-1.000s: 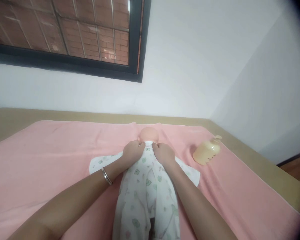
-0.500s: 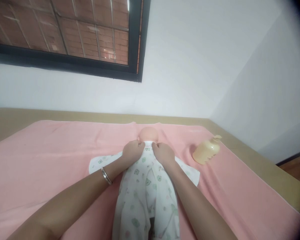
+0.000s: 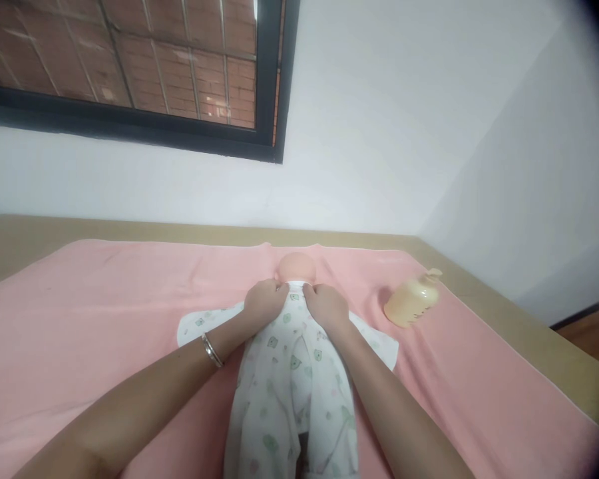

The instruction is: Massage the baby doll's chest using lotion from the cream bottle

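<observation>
A baby doll lies on a pink blanket, its bare round head (image 3: 297, 266) pointing away from me. White baby clothes (image 3: 274, 372) with a green and pink print cover its body; the sleeves stretch out to both sides and the legs come toward me. My left hand (image 3: 265, 305) is closed on the collar at the left of the doll's neck. At the right of the neck, my right hand (image 3: 328, 306) grips the same collar. Both thumbs rest near the neckline, while most of the fingers are hidden. A silver bracelet (image 3: 211, 349) circles my left wrist.
The pink blanket (image 3: 104, 319) spreads over a tan surface (image 3: 484, 303). To the right of the doll, a pale yellow bottle (image 3: 412, 301) lies tilted on the blanket. Behind are a white wall (image 3: 359, 133) and a dark-framed window (image 3: 267, 80).
</observation>
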{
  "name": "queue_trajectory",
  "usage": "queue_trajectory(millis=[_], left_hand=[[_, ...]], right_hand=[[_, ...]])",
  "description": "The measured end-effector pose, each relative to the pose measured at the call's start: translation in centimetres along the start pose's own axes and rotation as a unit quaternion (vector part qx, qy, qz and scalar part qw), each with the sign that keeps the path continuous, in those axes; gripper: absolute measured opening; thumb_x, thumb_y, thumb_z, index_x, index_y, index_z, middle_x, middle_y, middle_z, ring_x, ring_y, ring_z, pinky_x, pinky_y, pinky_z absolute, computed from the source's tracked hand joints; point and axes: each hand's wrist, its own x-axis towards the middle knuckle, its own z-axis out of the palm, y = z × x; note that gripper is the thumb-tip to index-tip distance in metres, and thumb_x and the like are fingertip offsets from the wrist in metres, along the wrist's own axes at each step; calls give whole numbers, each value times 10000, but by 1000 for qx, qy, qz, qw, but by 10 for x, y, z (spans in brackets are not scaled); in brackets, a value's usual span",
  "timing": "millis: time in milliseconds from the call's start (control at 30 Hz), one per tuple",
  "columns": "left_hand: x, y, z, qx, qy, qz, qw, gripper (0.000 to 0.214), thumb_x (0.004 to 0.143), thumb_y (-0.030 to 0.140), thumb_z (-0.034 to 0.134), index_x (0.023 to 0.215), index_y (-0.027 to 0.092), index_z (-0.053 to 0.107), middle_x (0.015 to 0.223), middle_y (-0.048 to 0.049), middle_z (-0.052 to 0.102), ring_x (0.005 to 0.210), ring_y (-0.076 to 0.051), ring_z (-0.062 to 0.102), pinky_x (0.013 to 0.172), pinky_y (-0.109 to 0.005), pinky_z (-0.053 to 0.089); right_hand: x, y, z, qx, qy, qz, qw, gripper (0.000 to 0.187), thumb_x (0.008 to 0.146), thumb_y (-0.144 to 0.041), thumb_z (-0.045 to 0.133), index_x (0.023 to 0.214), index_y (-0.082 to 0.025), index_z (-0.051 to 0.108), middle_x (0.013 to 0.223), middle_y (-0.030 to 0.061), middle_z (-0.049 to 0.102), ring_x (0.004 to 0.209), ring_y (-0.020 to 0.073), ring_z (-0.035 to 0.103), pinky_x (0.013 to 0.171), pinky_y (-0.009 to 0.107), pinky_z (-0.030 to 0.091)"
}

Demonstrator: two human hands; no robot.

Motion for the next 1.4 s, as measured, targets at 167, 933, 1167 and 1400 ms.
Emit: queue_trajectory(millis=[167,933,1167,1400], left_hand=[[1,-1,1,3,6,-1,1000,371,816,354,341,566,175,549,606,-37,596,547,-140,484,505,-253,256],[0,0,0,13,-5,3,1000,376,831,353,334,575,171,541,585,-29,564,532,-135,459,512,-253,252],[0,1,-1,9,1,6,1000,371,824,352,329,546,176,500,554,-22,540,509,-132,444,500,-252,246],[-1,2,-3,9,-11,0,1000,377,824,366,333,571,173,537,577,-31,552,524,-137,454,500,-255,254]], right_hand=[[0,0,0,-4,2,-3,1000,523,880,-446,225,732,-173,646,785,106,660,677,199,563,573,277,332],[0,0,-1,-3,-7,2,1000,531,896,-450,232,783,-165,666,831,121,665,742,213,588,627,284,373],[-1,-2,-2,-4,-7,4,1000,519,890,-455,237,774,-172,656,833,115,666,738,217,587,620,287,374],[-1,-1,-2,-2,-2,1,1000,516,889,-453,243,756,-172,654,818,116,666,736,219,589,617,284,373]])
